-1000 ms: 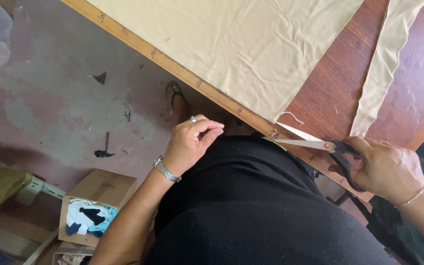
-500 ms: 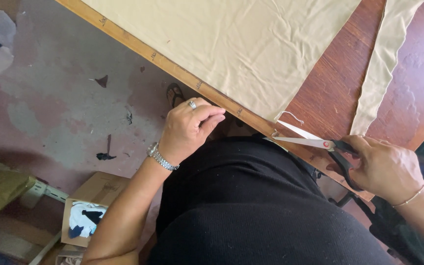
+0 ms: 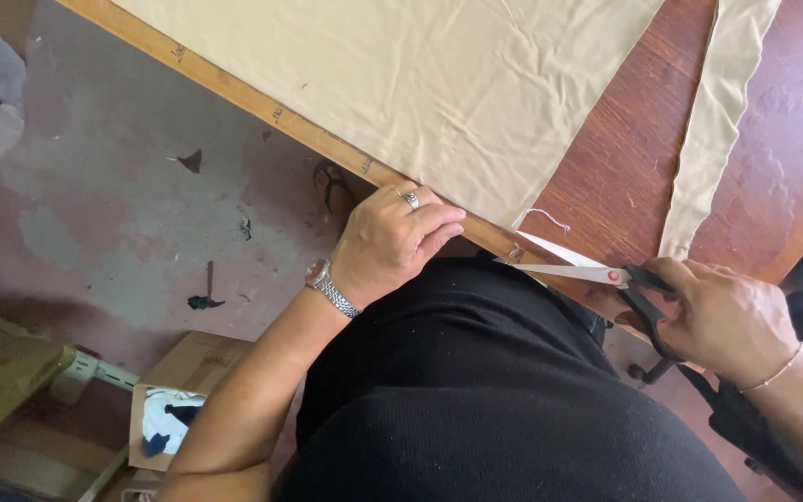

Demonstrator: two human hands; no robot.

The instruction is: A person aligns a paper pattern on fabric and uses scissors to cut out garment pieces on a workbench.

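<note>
Since the earlier frame, left hand [image 3: 392,244] has been shifted closer along the wooden table edge [image 3: 262,110], fingers curled shut on no object. Scissors [image 3: 597,274], blades parted at the beige fabric [image 3: 420,84] corner, are being gripped by right hand [image 3: 722,321]. Below left, a brown cardboard box [image 3: 183,372] holding white and blue scraps is lying on the floor.

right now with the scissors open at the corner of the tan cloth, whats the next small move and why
Probably bring the left hand up onto the tan cloth near its corner to pin it flat. The right hand holds the scissors with blades parted at the table edge, pointing at that corner, while the left hand rests at the edge, off the cloth.
</note>
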